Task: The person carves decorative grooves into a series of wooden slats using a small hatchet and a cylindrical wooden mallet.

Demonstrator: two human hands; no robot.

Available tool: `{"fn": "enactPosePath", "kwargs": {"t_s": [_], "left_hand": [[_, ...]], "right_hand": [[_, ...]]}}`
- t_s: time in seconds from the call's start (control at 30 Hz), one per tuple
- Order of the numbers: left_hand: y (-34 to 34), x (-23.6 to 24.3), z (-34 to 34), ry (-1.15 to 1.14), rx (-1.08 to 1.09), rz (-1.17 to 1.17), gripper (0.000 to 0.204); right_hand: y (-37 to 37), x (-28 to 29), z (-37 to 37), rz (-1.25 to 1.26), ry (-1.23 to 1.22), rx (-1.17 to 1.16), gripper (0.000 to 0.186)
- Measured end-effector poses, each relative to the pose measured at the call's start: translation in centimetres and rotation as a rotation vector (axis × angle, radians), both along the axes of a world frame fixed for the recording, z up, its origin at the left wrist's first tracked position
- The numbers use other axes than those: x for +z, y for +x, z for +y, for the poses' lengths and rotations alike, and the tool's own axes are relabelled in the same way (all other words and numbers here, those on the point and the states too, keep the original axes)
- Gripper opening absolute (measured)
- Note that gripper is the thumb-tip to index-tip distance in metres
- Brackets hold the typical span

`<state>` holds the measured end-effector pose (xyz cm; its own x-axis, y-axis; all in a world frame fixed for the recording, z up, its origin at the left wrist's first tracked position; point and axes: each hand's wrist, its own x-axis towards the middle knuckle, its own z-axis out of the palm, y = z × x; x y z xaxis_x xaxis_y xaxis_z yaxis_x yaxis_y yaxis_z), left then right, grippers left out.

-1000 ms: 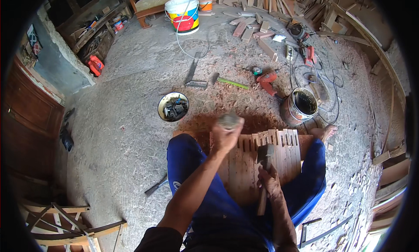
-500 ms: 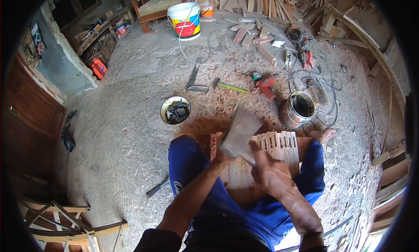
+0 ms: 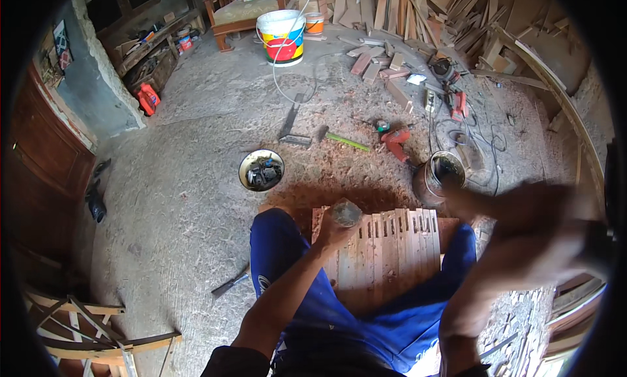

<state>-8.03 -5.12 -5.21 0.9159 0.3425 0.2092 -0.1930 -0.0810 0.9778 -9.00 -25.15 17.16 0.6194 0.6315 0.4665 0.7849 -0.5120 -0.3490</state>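
Observation:
My left hand [image 3: 334, 233] is closed around an upright chisel, of which only the round, worn grey handle end [image 3: 347, 213] shows; its blade is hidden. Under that hand several pale wooden strips [image 3: 385, 263] lie side by side between my knees, with short slots cut near their far ends. My right hand [image 3: 535, 227] is raised to the right, smeared by motion, one finger pointing out over a metal bucket. It grips the wooden mallet, whose dark, blurred head [image 3: 595, 250] is barely visible at the right rim.
Beyond the strips lie a small bowl of metal parts [image 3: 261, 171], a hammer with a green handle [image 3: 346, 141], a red power drill [image 3: 395, 144] and the metal bucket [image 3: 431, 184]. Another chisel [image 3: 228, 284] rests left of my knee. Cords and wood offcuts [image 3: 375, 63] lie farther off.
My right hand has swung up and to the right with the mallet, away from my left hand. The chisel's handle end, covered before, now shows. My left hand stays nearly in place.

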Motion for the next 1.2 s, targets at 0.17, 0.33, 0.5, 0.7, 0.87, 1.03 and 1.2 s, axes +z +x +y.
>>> {"fn": "enactPosePath", "kwargs": {"t_s": [0.17,0.33,0.5,0.7,0.87,1.03,1.2], "left_hand": [[2.1,-2.9,2.9,0.303,0.085,-0.229,0.022],[3.7,1.3,2.6,0.748,0.114,-0.007,0.015],[4.6,1.4,1.5,-0.034,0.231,0.095,0.018],[-0.2,10.2,-1.0,0.189,0.269,-0.239,0.022],[4.8,12.5,3.2,0.267,0.247,-0.426,0.026],[5.6,4.8,4.9,0.43,0.326,-0.366,0.022],[5.2,4.0,4.6,0.137,0.3,-0.149,0.025]], "right_hand": [[2.4,-14.1,2.9,0.132,-0.247,0.011,0.048],[-0.2,-10.7,0.5,0.47,0.04,-0.08,0.057],[-1.5,-16.8,-0.8,1.155,0.393,-0.245,0.042],[-3.9,-23.0,-3.5,1.441,0.52,-0.287,0.044],[-2.8,-24.2,-2.9,1.55,0.638,-0.261,0.051],[-2.7,-25.7,-3.4,1.567,0.677,-0.267,0.049],[-2.6,-25.6,-3.7,1.636,0.74,-0.256,0.048]]}}
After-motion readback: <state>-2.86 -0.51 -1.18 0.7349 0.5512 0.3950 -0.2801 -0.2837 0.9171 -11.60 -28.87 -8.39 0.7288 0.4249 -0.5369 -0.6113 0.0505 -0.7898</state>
